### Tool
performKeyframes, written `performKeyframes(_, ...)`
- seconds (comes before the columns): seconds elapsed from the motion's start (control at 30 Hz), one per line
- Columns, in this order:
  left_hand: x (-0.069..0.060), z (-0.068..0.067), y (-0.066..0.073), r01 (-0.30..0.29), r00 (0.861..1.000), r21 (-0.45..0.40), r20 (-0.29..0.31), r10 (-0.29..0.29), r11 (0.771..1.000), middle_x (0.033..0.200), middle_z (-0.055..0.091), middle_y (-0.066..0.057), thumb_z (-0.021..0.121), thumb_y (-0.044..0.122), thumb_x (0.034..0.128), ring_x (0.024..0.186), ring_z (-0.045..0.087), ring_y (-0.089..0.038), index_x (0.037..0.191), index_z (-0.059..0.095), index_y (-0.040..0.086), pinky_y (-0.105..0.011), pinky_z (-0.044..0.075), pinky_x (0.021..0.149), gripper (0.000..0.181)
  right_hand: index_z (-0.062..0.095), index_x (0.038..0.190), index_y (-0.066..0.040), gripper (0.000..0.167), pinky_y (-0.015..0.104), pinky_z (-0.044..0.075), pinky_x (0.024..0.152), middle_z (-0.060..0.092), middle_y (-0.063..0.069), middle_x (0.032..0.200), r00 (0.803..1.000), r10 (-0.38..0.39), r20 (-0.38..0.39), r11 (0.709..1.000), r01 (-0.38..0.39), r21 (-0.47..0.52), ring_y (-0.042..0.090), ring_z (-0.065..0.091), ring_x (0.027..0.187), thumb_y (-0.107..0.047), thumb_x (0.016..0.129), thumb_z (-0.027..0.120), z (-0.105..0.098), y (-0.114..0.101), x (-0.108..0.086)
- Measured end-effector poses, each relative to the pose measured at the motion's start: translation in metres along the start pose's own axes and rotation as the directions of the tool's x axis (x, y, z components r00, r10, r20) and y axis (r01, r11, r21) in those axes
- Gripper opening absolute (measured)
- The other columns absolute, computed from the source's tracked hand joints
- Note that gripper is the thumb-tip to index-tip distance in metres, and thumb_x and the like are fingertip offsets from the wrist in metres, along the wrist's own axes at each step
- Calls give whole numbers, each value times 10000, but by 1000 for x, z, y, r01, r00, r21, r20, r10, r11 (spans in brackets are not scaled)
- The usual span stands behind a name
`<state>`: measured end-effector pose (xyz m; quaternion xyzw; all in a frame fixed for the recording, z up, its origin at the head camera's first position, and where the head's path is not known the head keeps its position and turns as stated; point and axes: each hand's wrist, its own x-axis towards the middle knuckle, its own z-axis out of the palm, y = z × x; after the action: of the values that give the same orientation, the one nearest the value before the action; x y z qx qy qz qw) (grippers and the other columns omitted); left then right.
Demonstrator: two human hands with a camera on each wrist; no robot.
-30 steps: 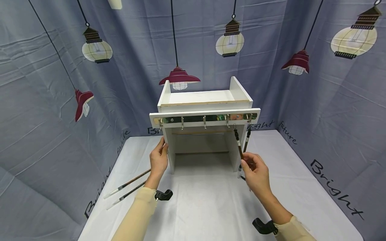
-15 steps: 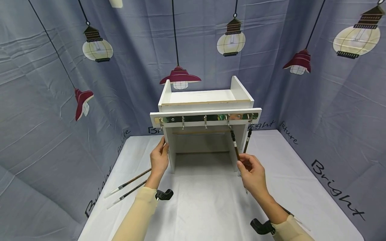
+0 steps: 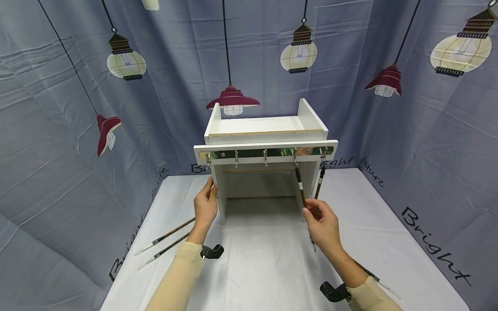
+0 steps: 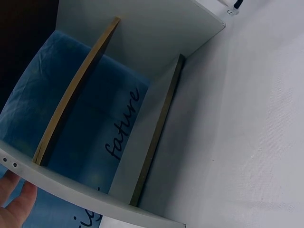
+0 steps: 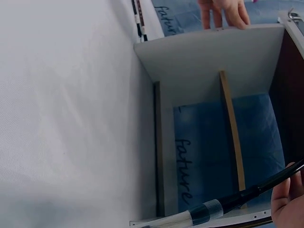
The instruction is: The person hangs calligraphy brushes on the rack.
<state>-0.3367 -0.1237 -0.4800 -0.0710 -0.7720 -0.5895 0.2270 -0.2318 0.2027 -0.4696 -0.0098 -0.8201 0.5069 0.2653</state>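
My right hand (image 3: pixel 323 221) pinches the handle of a calligraphy brush (image 3: pixel 300 185), whose upper end meets the fourth hook (image 3: pixel 295 159) of a hook strip. The brush slants down past the fingers; its pale tip end looms large in the right wrist view. Beside it, a second brush (image 3: pixel 320 179) hangs from the rightmost hook, partly behind my hand. The strip runs across the front of a white wooden rack (image 3: pixel 266 138). At the rack's left side panel, my left hand (image 3: pixel 205 204) rests with extended fingers against the outer face, near the front edge.
Two brushes (image 3: pixel 165 236) lie on the white tablecloth (image 3: pixel 256 268) left of the rack, partly behind my left forearm. Another brush (image 3: pixel 375 276) lies under my right wrist. Three hooks on the left carry nothing. A patterned curtain (image 3: pixel 256 52) surrounds the table.
My right hand has moved left with its brush, whose top has come up to the fourth hook. The brush lying under my right wrist has come into view. My left hand stays put.
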Motion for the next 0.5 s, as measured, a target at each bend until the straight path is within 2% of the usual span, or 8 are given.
performKeyframes(0.5, 0, 0, -1, 0, 1000, 4, -1, 0, 1000, 1556, 495, -141, 572, 211, 1073, 1282, 639, -317, 1543, 470, 77, -465, 552, 1034, 499, 687, 1191, -34, 242, 93, 483, 729, 661, 96, 1027, 999, 47, 5, 998, -47, 37, 80, 592, 879, 1, 952, 708, 7, 6, 4)
